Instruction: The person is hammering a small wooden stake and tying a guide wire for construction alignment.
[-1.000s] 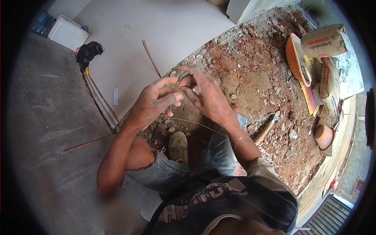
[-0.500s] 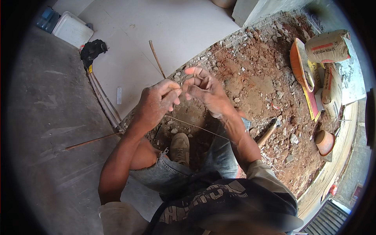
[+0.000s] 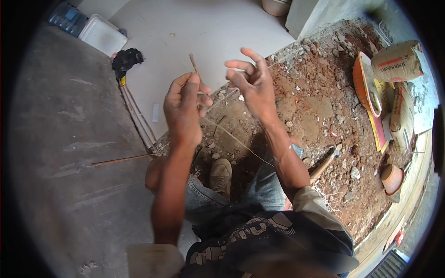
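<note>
One string looks light and limp; we'd pinch its upper stretch, as our left hand seems to, our right hand spread wide.

Tan strand; blue jeans; 2 red-striped brown sacks.

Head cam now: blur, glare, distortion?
Head view, right: pale border bows with fisheye distortion, pale sheet looks washed out; head view, bottom: grey shape out of focus; head view, centre: left hand looks slightly smeared, likely motion.
</note>
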Demonstrator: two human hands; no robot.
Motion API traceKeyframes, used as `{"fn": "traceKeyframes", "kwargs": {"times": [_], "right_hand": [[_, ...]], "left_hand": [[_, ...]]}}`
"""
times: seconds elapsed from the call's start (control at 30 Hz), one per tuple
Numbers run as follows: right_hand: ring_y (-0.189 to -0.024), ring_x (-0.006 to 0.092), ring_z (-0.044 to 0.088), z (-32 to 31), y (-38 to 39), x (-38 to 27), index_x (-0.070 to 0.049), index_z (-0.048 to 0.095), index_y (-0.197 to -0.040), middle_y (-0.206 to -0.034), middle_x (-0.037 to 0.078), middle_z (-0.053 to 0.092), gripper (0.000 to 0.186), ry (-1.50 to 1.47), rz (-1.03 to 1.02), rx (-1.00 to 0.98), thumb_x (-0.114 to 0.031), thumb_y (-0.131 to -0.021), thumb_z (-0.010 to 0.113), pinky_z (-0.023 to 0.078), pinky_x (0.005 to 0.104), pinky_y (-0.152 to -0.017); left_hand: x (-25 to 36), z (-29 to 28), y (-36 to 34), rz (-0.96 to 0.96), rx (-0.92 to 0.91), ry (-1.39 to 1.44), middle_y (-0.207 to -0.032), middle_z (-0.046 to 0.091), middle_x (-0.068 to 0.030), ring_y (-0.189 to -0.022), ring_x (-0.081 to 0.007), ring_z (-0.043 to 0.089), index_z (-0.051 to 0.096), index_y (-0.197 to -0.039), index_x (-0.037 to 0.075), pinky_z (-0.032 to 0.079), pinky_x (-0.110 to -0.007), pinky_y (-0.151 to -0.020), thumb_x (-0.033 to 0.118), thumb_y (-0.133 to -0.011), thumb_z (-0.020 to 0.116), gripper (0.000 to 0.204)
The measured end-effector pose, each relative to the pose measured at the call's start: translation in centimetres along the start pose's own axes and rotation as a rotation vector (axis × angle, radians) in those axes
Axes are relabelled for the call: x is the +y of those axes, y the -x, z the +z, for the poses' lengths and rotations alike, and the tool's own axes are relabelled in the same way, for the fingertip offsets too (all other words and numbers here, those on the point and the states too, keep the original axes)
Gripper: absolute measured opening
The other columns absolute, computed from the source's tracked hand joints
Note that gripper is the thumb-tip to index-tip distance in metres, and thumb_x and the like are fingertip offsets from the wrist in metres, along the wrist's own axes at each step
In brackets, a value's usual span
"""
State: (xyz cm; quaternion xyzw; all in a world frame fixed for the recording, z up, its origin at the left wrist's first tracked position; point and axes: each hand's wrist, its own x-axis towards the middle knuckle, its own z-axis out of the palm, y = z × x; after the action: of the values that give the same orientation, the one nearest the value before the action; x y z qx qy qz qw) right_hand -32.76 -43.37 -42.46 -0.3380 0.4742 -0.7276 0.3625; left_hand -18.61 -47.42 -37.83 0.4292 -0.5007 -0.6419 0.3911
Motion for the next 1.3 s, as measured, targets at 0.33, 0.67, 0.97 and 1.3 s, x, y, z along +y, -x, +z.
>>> {"fn": "traceKeyframes", "kwargs": {"times": [0.33, 0.67, 0.97, 1.3], "right_hand": [[-0.09, 0.0092, 0.059, -9.2, 10.9, 8.6, -0.004, 0.048, -0.127, -0.106, 0.005, 0.063, 0.04, 0.098, 0.245, 0.147, 0.004, -0.09, 0.059, 0.048, 0.0227, -0.074], [-0.084, 0.0054, 0.053, -10.0, 14.9, 9.6, -0.005, 0.051, -0.122, -0.102, 0.0, 0.062, 0.032, 0.094, 0.384, 0.147, 0.004, -0.092, 0.057, 0.044, 0.02, -0.071], [-0.086, 0.0055, 0.054, -8.7, 14.2, 9.3, -0.005, 0.053, -0.12, -0.101, 0.0, 0.062, 0.03, 0.156, 0.401, 0.126, 0.002, -0.092, 0.059, 0.045, 0.0204, -0.072], [-0.086, 0.006, 0.056, -7.3, 13.2, 8.7, -0.005, 0.053, -0.12, -0.102, 0.001, 0.064, 0.029, 0.147, 0.39, 0.093, 0.001, -0.092, 0.06, 0.045, 0.0198, -0.073]], "left_hand": [[-4.1, 0.2, -7.1, 0.026, 0.174, 0.532, -0.085, 0.064, -0.0038, -0.066, -0.0092, 0.056, 0.054, -0.117, 0.003, 0.041, -0.02, -0.048, 0.015, -0.097, 0.055, 0.023], [-7.7, 1.0, -10.0, -0.387, -0.487, 1.464, -0.08, 0.07, -0.0017, -0.065, -0.0113, 0.063, 0.067, -0.094, 0.006, 0.046, -0.022, -0.045, 0.011, -0.096, 0.054, 0.015], [-7.9, 0.6, -10.7, -0.359, -0.524, 1.692, -0.08, 0.068, 0.0025, -0.064, -0.0089, 0.06, 0.065, -0.1, 0.006, 0.041, -0.021, -0.045, 0.01, -0.094, 0.056, 0.011], [-8.4, 0.8, -10.3, -0.241, -0.531, 1.629, -0.081, 0.069, -0.0017, -0.061, -0.0104, 0.061, 0.065, -0.1, 0.007, 0.045, -0.021, -0.042, 0.012, -0.096, 0.054, 0.012]]}}
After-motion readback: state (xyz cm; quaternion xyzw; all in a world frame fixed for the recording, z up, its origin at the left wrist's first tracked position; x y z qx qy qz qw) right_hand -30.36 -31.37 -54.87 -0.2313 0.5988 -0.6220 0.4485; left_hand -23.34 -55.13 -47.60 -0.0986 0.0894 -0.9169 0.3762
